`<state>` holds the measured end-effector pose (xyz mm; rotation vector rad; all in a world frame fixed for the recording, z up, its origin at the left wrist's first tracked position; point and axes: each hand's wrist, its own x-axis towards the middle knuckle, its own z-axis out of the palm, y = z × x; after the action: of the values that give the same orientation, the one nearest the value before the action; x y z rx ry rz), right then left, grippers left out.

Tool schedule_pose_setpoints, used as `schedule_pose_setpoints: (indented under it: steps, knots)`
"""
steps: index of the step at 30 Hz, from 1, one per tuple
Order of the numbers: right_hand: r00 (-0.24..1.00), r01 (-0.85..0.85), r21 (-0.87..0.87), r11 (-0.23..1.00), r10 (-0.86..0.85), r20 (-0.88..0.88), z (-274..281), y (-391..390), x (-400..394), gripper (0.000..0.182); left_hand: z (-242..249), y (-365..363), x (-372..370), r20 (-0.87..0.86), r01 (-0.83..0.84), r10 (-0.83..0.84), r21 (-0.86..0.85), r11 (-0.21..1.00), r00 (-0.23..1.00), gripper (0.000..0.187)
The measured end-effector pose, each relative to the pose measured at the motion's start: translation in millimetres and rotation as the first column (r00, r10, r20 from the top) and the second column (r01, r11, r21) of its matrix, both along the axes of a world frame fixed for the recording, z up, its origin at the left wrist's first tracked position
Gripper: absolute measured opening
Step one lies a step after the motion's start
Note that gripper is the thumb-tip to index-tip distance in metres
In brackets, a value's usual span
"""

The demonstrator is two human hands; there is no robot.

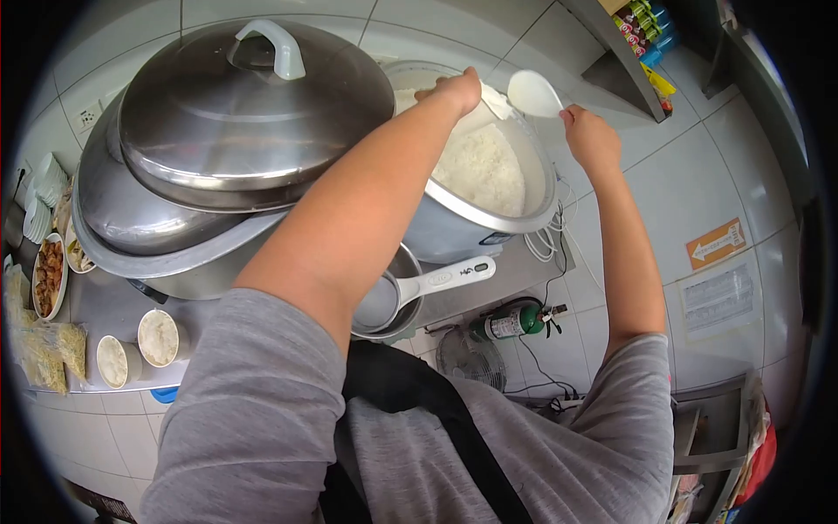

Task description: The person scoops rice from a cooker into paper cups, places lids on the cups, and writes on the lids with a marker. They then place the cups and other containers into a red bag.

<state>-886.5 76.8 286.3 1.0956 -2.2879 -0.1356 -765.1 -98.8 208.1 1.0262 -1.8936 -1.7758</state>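
My right hand [591, 140] grips the handle of a white rice paddle [534, 93], its blade raised at the far right rim of a large rice cooker pot [539, 166]. Cooked white rice [480, 170] fills much of that pot. Over the rice, my left hand [456, 91] is closed, its fingers partly hidden from view. A white, flat-looking edge [496, 103] shows just beside it; I cannot tell what it belongs to. My left forearm crosses in front of a big steel lid [253, 113] with a white handle.
The lid rests tilted on a second large pot [109, 253]. A white-handled strainer [445, 278] lies over a steel bowl below. Two cups of rice [159, 339] stand at left, near plastic bags [52, 349] and a food dish [50, 278]. A green cylinder [524, 320] stands below.
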Motion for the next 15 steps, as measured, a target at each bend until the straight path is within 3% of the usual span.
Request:
schedule_pose_setpoints:
  steps: [1,3,4,6,9,11,15]
  knots:
    - [1.000,0.006,0.009,1.000,-0.006,0.011,-11,-1,-14,0.031,8,8,12,0.046,-0.039,0.039,-0.001,0.999,0.998,0.080]
    - [1.000,0.026,0.302,0.953,-0.027,0.000,-55,1,-46,0.032,14,19,26,0.038,-0.025,0.025,-0.016,1.000,0.999,0.080]
    - [0.999,0.033,0.308,0.951,-0.038,0.009,-78,6,-52,0.032,15,22,30,0.011,-0.020,0.021,-0.045,0.999,1.000,0.080]
    - [0.998,0.041,0.659,0.751,0.003,-0.065,-103,4,-50,0.032,19,21,35,-0.039,0.009,-0.010,-0.036,0.999,0.999,0.078]
    - [0.999,-0.019,0.682,0.731,-0.017,0.046,-98,15,-32,0.034,24,24,38,-0.074,-0.013,0.007,-0.078,0.997,0.997,0.078]
    - [0.997,-0.045,0.690,0.723,-0.014,0.080,-84,21,-21,0.035,27,24,36,-0.138,-0.133,0.122,-0.072,0.989,0.983,0.082]
    - [0.969,-0.105,0.722,0.684,-0.092,0.228,-63,30,10,0.039,43,30,67,-0.110,-0.111,0.103,-0.072,0.991,0.989,0.083]
